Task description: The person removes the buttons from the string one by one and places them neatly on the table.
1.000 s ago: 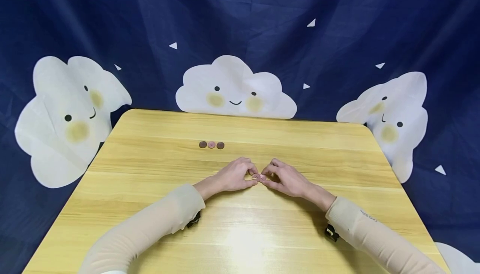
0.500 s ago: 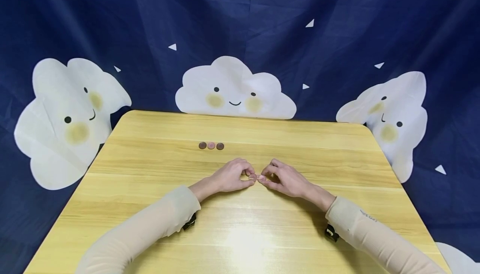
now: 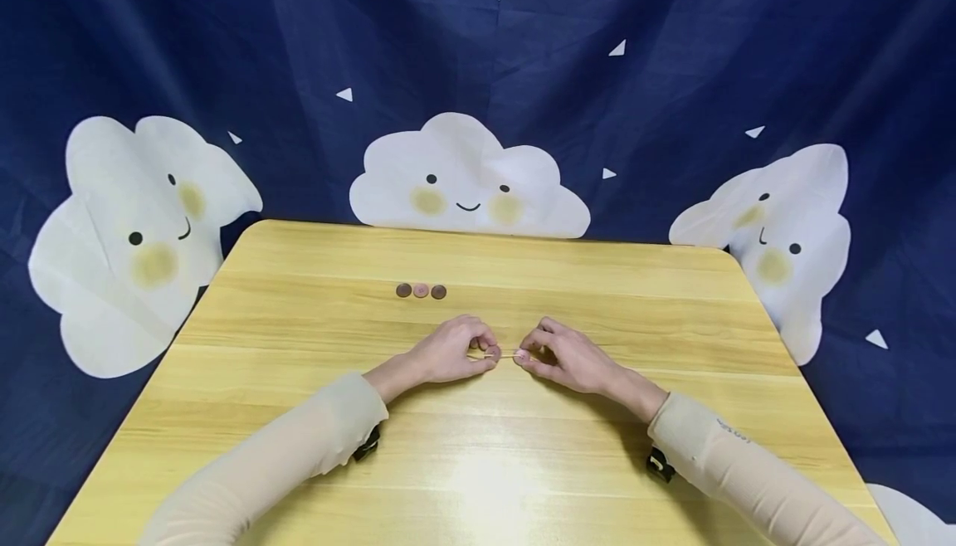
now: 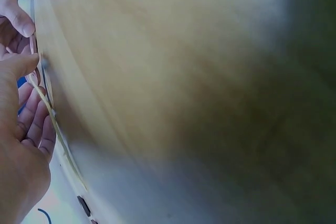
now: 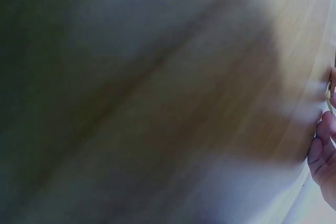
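Fingers (image 3: 484, 337) of the left hand (image 3: 451, 352) and right hand (image 3: 573, 358) each pinch a pink button (image 3: 493, 353) mid-way across the tabletop (image 3: 597, 289), pale cord (image 3: 507, 356) between; two seem strung, three loose buttons (image 3: 421, 290) lie toward its far edge.

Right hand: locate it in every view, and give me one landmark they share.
Head: right hand, just right of centre, pinching a pink button.
Left wrist: right hand, upper left corner, cut off by the edge, above the larger left hand.
Right wrist: right hand, at the right edge below mid-height, partly cut off.
Shared landmark: the wooden tabletop, blurred in both wrist views.
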Action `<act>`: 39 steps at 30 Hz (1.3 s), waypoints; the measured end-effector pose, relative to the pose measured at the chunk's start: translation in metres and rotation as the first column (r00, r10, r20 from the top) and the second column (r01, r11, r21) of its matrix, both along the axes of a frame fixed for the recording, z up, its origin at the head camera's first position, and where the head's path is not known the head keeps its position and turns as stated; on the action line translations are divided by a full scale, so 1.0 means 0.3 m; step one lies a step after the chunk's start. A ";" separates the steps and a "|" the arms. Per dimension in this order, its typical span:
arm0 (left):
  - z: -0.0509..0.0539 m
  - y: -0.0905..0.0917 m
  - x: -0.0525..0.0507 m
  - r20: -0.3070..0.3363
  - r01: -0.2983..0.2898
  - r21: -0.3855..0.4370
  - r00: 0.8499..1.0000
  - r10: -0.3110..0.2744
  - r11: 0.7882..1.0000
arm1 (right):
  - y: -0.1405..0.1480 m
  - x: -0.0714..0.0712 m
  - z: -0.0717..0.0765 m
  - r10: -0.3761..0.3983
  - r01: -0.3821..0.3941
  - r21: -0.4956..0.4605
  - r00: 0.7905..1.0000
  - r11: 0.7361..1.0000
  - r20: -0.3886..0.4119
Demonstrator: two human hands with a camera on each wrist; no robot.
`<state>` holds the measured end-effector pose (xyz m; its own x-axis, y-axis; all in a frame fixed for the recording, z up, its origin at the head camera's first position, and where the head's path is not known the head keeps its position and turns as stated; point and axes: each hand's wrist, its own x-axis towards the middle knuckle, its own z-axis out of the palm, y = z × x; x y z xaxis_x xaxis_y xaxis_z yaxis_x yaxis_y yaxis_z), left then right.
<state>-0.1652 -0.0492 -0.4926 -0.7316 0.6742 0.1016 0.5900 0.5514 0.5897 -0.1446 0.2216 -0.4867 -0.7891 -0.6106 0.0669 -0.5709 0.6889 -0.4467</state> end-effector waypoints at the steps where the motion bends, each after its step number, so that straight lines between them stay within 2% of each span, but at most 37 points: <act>1: -0.002 -0.002 0.000 0.003 -0.003 0.001 1.000 0.003 1.000 | 0.000 0.000 0.000 0.000 0.000 -0.001 1.000 1.000 0.000; 7: -0.011 -0.016 -0.001 0.014 -0.012 0.008 1.000 0.012 1.000 | 0.001 0.000 -0.002 0.008 -0.008 -0.006 1.000 1.000 -0.003; 17: -0.004 -0.051 0.003 0.035 -0.016 0.026 0.999 0.015 1.000 | 0.001 -0.001 -0.008 0.014 -0.014 -0.017 1.000 1.000 -0.011; 26: -0.012 -0.078 -0.001 -0.012 -0.033 0.024 0.999 0.034 0.999 | 0.000 -0.006 -0.012 0.000 0.000 0.004 1.000 1.000 0.008; 33: -0.007 -0.102 0.002 0.010 -0.064 0.020 0.998 0.064 0.998 | -0.001 -0.004 -0.014 -0.004 0.004 0.000 1.000 1.000 -0.001; 39: -0.009 -0.125 -0.001 -0.002 -0.084 0.031 0.996 0.084 0.996 | -0.003 -0.005 -0.013 0.001 -0.001 -0.017 1.000 1.000 -0.014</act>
<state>-0.1654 -0.0866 -0.4952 -0.7852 0.6066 0.1241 0.5443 0.5808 0.6053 -0.1460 0.2207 -0.4907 -0.7873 -0.6103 0.0882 -0.5779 0.6803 -0.4509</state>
